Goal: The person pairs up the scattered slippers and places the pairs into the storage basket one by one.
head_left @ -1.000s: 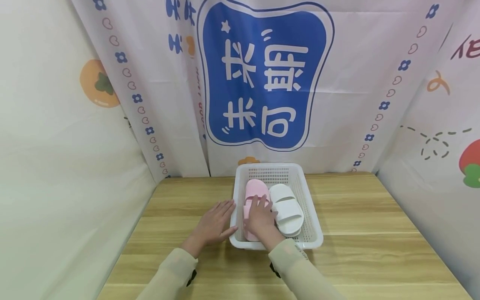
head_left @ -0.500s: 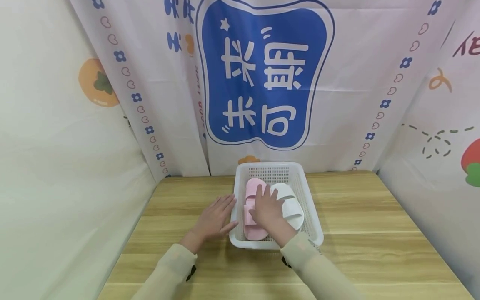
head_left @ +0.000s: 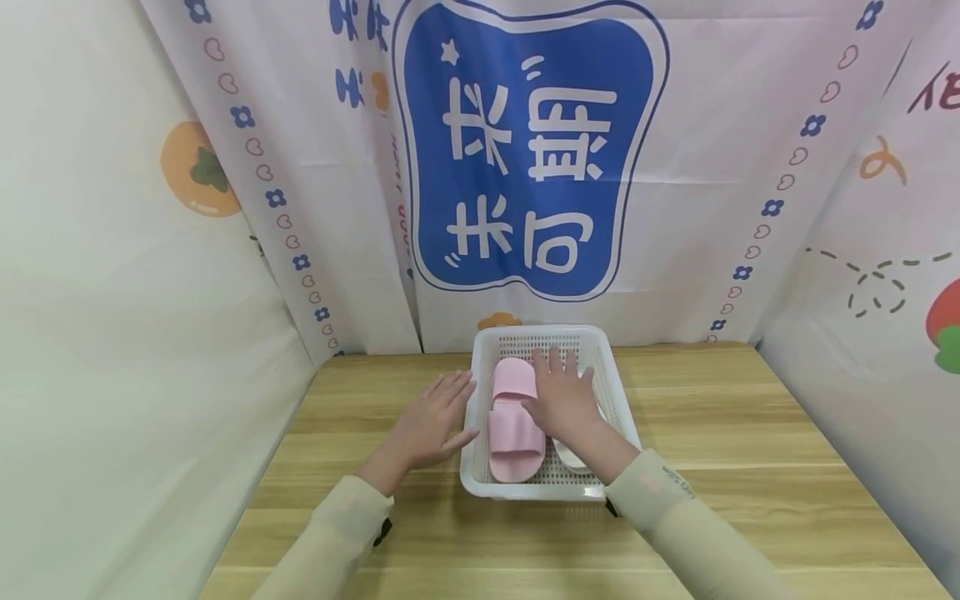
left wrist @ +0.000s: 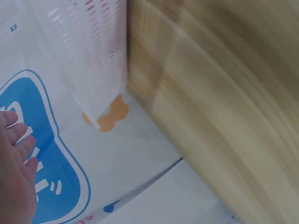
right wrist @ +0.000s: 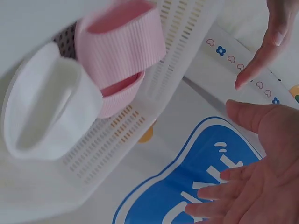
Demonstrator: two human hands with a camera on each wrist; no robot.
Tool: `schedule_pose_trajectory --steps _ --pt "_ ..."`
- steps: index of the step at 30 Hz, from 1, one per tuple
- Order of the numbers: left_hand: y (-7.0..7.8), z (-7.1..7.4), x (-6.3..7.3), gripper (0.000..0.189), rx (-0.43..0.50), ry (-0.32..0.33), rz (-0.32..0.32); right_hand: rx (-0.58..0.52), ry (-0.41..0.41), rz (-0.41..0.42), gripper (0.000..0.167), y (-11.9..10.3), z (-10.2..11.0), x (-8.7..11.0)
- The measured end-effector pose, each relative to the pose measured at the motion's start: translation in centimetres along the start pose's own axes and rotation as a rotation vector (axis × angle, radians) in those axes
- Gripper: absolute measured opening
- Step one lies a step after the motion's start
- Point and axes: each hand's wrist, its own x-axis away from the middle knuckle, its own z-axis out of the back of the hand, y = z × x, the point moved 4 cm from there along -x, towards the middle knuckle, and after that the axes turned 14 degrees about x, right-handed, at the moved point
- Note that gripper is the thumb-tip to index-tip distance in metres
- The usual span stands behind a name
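A white plastic basket (head_left: pixel 525 491) with slotted walls stands on the wooden table. Inside, a pair of pink slippers (head_left: pixel 517 429) lies on the left and white slippers (head_left: pixel 572 457) on the right. My right hand (head_left: pixel 564 400) spreads its fingers above the white slippers and hides most of them in the head view. The right wrist view shows the white slipper (right wrist: pixel 81 109) and pink slippers (right wrist: pixel 149 44) apart from that hand (right wrist: pixel 261 172). My left hand (head_left: pixel 429 423) has straight fingers beside the basket's left rim, holding nothing.
Wood-grain table (head_left: pixel 712 467) extends on both sides of the basket. Behind it hangs a white printed cloth with a blue panel (head_left: pixel 525 150). Pale cloth walls (head_left: pixel 150 350) close off the left and right sides.
My right hand has moved right, from over the pink slippers to over the white ones, uncovering the pink pair. My left hand has shifted slightly up along the rim.
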Motion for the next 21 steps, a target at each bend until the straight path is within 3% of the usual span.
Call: schedule_pose_trajectory --steps 13,21 --pt "-0.3 2.7 -1.2 0.079 -0.026 -0.005 -0.013 0.055 0.195 0.190 0.079 5.3 2.0 1.3" --pt "-0.3 4.1 -1.6 0.070 -0.033 -0.011 -0.022 0.019 0.216 0.292 0.079 9.3 2.5 3.0"
